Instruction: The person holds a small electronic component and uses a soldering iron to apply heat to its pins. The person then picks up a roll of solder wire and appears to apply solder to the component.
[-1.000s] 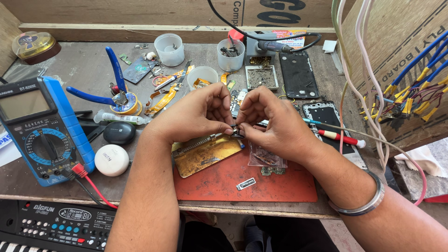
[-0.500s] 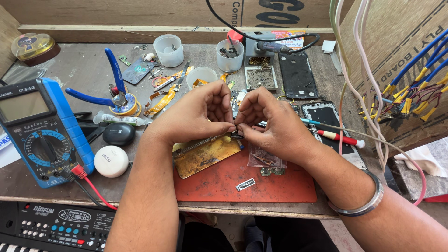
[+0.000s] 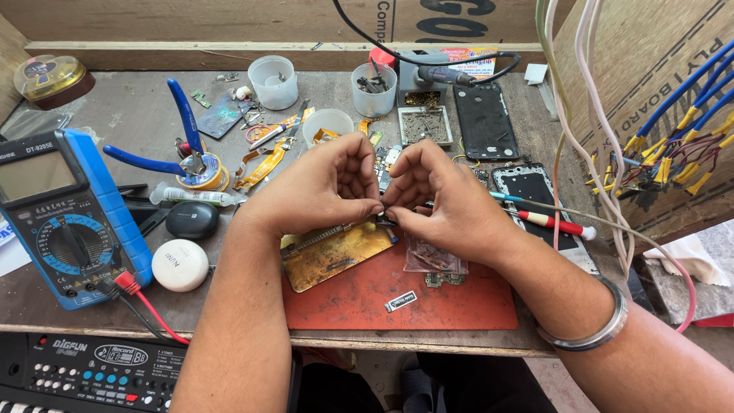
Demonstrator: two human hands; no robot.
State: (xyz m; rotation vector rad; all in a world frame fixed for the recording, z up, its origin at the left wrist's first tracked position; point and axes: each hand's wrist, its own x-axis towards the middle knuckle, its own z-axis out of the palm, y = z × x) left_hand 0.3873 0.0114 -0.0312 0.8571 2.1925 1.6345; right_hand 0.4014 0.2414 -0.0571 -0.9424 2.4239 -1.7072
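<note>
Where both fingertips meet, the left hand [image 3: 325, 187] and right hand [image 3: 443, 203] grip a small dark part [image 3: 384, 219].

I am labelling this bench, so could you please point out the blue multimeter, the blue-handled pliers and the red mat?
Blue multimeter [image 3: 73, 222]: head view, on its dial.
Blue-handled pliers [image 3: 183, 115]: head view, on the upper handle.
Red mat [image 3: 459, 302]: head view, on bare surface near its right end.

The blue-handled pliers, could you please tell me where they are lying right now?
In the head view, the blue-handled pliers lie left of the left hand, resting across a solder spool, just right of the blue multimeter.
</note>
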